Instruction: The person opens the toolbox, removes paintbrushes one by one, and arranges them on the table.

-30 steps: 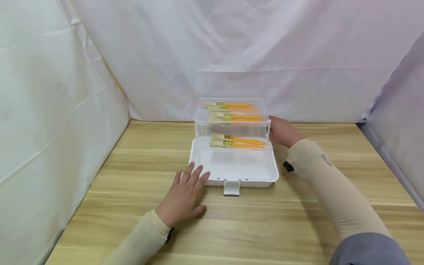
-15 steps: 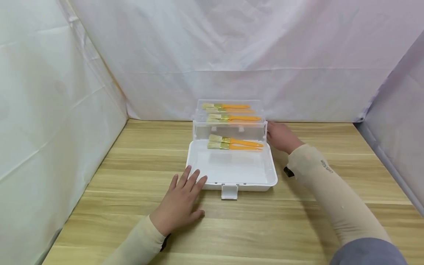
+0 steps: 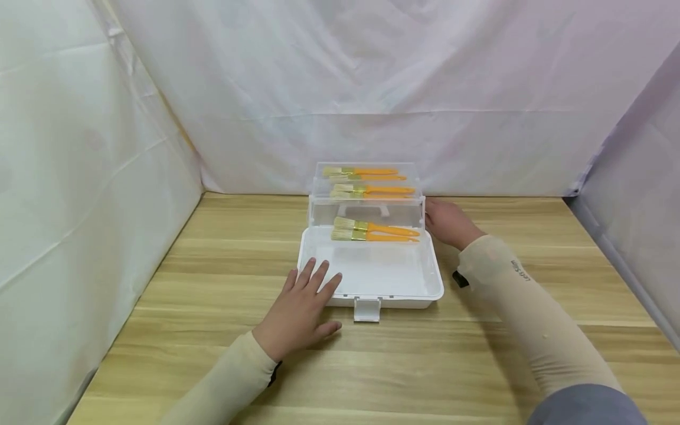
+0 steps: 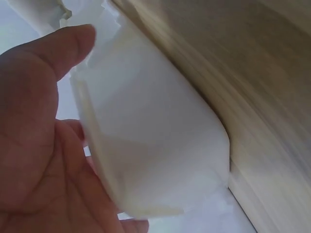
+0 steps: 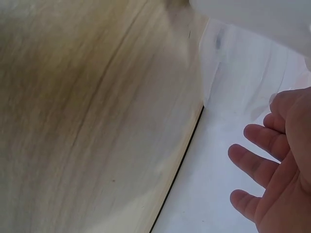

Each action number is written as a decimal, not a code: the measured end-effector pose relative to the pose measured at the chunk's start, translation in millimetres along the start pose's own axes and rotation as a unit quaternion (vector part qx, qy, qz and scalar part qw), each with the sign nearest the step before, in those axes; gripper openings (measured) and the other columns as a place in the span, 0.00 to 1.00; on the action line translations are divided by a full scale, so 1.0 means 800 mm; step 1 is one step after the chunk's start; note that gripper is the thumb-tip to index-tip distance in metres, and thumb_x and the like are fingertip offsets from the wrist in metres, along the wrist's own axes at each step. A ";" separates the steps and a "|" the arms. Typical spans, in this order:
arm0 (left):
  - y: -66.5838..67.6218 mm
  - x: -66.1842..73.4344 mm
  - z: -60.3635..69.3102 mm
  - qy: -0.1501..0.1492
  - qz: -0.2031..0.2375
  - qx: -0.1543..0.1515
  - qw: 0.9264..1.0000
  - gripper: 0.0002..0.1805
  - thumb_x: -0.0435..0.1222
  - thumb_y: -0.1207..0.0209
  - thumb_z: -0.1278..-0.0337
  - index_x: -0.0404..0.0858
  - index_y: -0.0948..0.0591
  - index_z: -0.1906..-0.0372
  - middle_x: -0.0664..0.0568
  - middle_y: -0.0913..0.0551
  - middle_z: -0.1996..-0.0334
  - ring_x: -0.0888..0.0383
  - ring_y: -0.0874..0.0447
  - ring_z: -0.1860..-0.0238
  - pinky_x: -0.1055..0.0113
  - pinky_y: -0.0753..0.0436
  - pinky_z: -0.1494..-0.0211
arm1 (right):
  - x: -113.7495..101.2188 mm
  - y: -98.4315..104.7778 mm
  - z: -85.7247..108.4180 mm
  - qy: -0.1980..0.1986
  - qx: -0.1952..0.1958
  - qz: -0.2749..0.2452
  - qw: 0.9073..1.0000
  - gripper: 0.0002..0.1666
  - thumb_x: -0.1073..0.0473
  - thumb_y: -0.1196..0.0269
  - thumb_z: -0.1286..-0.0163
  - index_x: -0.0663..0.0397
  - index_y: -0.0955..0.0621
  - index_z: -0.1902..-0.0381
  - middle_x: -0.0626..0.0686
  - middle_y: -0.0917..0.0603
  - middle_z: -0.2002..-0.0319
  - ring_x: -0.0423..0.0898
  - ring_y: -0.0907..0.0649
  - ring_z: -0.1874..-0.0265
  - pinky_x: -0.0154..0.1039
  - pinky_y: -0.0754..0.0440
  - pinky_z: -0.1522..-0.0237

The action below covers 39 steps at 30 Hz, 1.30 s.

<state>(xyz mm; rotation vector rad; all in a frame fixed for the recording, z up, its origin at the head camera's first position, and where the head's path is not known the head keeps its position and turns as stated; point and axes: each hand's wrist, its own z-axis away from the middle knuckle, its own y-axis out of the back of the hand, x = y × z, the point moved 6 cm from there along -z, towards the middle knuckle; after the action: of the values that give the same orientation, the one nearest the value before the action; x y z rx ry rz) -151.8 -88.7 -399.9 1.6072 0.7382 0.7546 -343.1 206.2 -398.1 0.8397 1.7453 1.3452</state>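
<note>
A white plastic box (image 3: 372, 277) with a front latch (image 3: 367, 310) stands opened on the table. Over its rear rise translucent stepped trays and a translucent lid (image 3: 366, 211). Paintbrushes (image 3: 393, 229) with orange handles and pale bristles lie at the lowest level, with more brushes (image 3: 388, 190) higher up. My left hand (image 3: 297, 319) rests spread on the box's front left corner; the left wrist view has its thumb beside the white wall (image 4: 146, 116). Beside the raised part, my right hand (image 3: 451, 223) holds its right edge between thumb and forefinger; other fingers stay loosely extended. Some fingertips are hidden.
The wooden table (image 3: 223, 265) extends on both sides of the box and in front of it. White cloth (image 3: 372, 71) hangs close behind, and further sheets stand at the left and right.
The raised trays and lid have shifted slightly back with my right hand. The view has moved a little, and my left hand has shifted slightly on the corner. The brushes stay in place.
</note>
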 end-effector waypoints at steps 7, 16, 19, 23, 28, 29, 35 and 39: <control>-0.006 0.000 -0.011 -0.018 0.003 -0.014 1.000 0.49 0.64 0.40 0.44 0.45 0.39 0.23 0.41 0.48 0.22 0.40 0.60 0.22 0.37 0.52 0.27 | -0.005 -0.002 -0.001 -0.020 -0.030 -0.011 0.999 0.26 0.57 0.51 0.20 0.64 0.31 0.31 0.68 0.25 0.38 0.67 0.24 0.41 0.62 0.29 0.40; -0.007 0.002 -0.016 -0.043 0.004 -0.017 0.999 0.49 0.63 0.38 0.46 0.46 0.39 0.23 0.43 0.51 0.22 0.40 0.63 0.22 0.37 0.50 0.27 | 0.005 0.006 0.003 -0.060 -0.051 -0.048 0.996 0.28 0.55 0.50 0.21 0.61 0.32 0.29 0.67 0.26 0.36 0.66 0.27 0.38 0.63 0.32 0.38; -0.008 0.004 -0.018 -0.043 -0.003 -0.020 0.999 0.49 0.62 0.37 0.46 0.47 0.39 0.23 0.43 0.51 0.22 0.40 0.63 0.22 0.38 0.50 0.27 | 0.007 0.028 0.010 -0.088 -0.037 -0.067 0.993 0.29 0.58 0.46 0.25 0.63 0.31 0.30 0.68 0.28 0.35 0.67 0.30 0.36 0.63 0.34 0.37; -0.008 0.006 -0.018 -0.039 -0.008 -0.024 0.999 0.49 0.60 0.35 0.48 0.46 0.38 0.23 0.43 0.51 0.22 0.39 0.63 0.22 0.38 0.50 0.27 | 0.001 0.062 0.023 -0.110 -0.012 -0.076 0.991 0.29 0.62 0.45 0.26 0.68 0.32 0.30 0.70 0.30 0.33 0.67 0.33 0.33 0.63 0.37 0.35; -0.009 0.006 -0.016 -0.036 -0.013 -0.022 0.999 0.48 0.58 0.35 0.48 0.47 0.38 0.23 0.43 0.50 0.22 0.39 0.62 0.22 0.38 0.48 0.28 | -0.019 0.087 0.039 -0.109 0.010 -0.085 0.990 0.28 0.62 0.44 0.26 0.65 0.30 0.31 0.67 0.29 0.34 0.66 0.32 0.33 0.62 0.36 0.36; -0.010 0.005 -0.015 -0.035 -0.014 -0.021 0.999 0.48 0.58 0.35 0.48 0.47 0.38 0.23 0.43 0.50 0.22 0.39 0.61 0.22 0.38 0.48 0.28 | -0.026 0.091 0.041 -0.105 0.014 -0.084 0.991 0.27 0.62 0.44 0.26 0.65 0.29 0.32 0.67 0.28 0.34 0.65 0.31 0.34 0.62 0.35 0.36; -0.009 0.003 -0.012 -0.030 -0.005 -0.016 0.999 0.48 0.56 0.34 0.49 0.46 0.37 0.23 0.43 0.50 0.22 0.39 0.61 0.22 0.38 0.49 0.27 | -0.067 0.110 0.052 -0.071 0.047 -0.068 0.994 0.25 0.61 0.41 0.27 0.63 0.26 0.35 0.65 0.24 0.38 0.63 0.26 0.38 0.61 0.29 0.41; -0.008 0.002 -0.012 -0.027 0.001 -0.017 1.000 0.48 0.56 0.34 0.49 0.46 0.38 0.23 0.43 0.50 0.22 0.39 0.61 0.22 0.38 0.50 0.27 | -0.087 0.119 0.055 -0.048 0.072 -0.058 0.995 0.24 0.61 0.39 0.28 0.62 0.24 0.36 0.63 0.21 0.40 0.61 0.23 0.41 0.59 0.27 0.43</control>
<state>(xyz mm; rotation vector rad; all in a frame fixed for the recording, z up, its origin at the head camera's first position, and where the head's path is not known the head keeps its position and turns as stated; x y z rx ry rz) -159.0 -81.2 -404.6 1.5920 0.6827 0.7191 -266.0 188.8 -300.3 0.8530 1.8030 1.0962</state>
